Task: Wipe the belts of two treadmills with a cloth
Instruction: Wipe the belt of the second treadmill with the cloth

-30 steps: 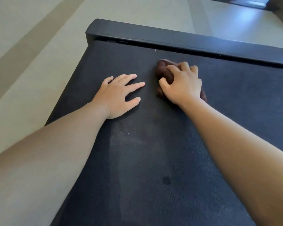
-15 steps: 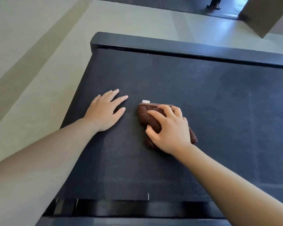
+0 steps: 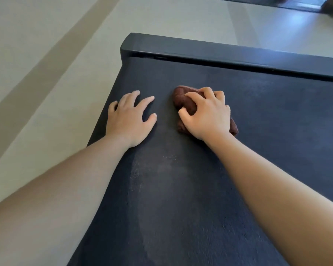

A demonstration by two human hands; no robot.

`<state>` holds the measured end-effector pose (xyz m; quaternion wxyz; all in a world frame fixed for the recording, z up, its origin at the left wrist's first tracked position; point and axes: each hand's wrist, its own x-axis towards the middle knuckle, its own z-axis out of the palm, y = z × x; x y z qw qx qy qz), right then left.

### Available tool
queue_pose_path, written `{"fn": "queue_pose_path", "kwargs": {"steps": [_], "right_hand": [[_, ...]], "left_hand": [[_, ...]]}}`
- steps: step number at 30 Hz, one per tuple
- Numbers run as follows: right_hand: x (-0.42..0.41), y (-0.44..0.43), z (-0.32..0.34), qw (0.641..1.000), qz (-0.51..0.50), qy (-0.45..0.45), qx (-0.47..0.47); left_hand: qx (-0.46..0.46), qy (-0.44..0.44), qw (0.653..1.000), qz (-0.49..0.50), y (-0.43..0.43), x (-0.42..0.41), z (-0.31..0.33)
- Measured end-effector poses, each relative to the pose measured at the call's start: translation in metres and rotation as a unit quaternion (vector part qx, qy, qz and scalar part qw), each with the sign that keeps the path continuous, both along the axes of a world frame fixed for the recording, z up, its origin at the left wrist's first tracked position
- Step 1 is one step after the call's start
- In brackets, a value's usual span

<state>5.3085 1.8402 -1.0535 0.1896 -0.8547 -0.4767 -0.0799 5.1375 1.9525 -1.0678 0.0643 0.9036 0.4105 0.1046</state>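
Observation:
A dark treadmill belt [image 3: 181, 189] fills most of the view, with a paler streaked patch down its middle. A bunched brown cloth [image 3: 183, 100] lies on the belt a little short of the far end. My right hand [image 3: 206, 116] grips the cloth with curled fingers and covers most of it. My left hand [image 3: 129, 120] rests flat on the belt beside it, near the left edge, fingers spread. Only one treadmill is clearly in view.
A black end bar [image 3: 219, 52] crosses the far end of the belt. Pale floor [image 3: 46, 73] with a darker stripe lies to the left and beyond. A dark edge [image 3: 288, 4] shows at the top right.
My right hand pulled the cloth back toward me, then pushed it forward again toward the end bar. My left hand stayed flat on the belt. The camera view shifted forward.

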Motion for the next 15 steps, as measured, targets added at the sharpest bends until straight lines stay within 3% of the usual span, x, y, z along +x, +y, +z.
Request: {"fn": "queue_pose_path", "kwargs": {"steps": [15], "right_hand": [[0.065,0.117,0.009,0.999,-0.019,0.022,-0.026]], "left_hand": [[0.003,0.002,1.0,0.007,-0.006,0.001,0.002]]}}
